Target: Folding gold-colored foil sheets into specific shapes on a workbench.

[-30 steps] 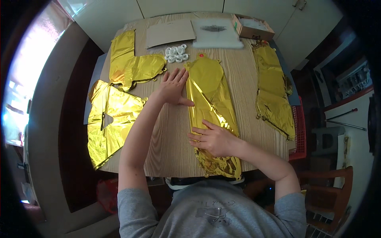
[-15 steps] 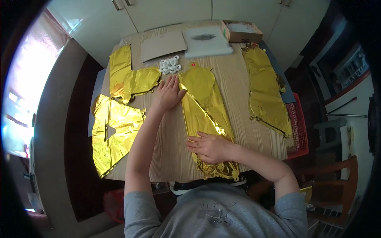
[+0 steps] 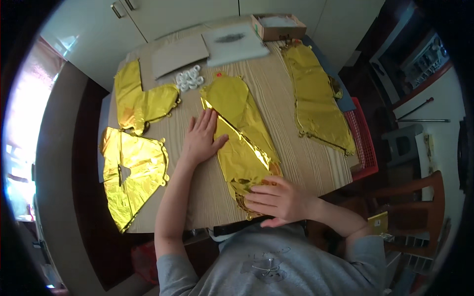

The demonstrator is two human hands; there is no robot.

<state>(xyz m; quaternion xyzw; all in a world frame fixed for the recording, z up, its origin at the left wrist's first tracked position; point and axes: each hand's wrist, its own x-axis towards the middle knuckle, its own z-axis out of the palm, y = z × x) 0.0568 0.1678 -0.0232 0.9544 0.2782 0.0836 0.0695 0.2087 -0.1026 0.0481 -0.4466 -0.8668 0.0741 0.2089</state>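
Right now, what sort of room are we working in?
Most likely a home dining room or kitchen: a wooden table stands against white cupboard doors, with a wooden chair at its right. Both hands press a gold foil balloon flat.

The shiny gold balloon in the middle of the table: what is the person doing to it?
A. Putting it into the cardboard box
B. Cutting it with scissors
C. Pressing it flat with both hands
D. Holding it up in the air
C: the left hand lies flat along one edge of the gold foil balloon and the right hand presses on its near end, with the foil flat on the wooden table.
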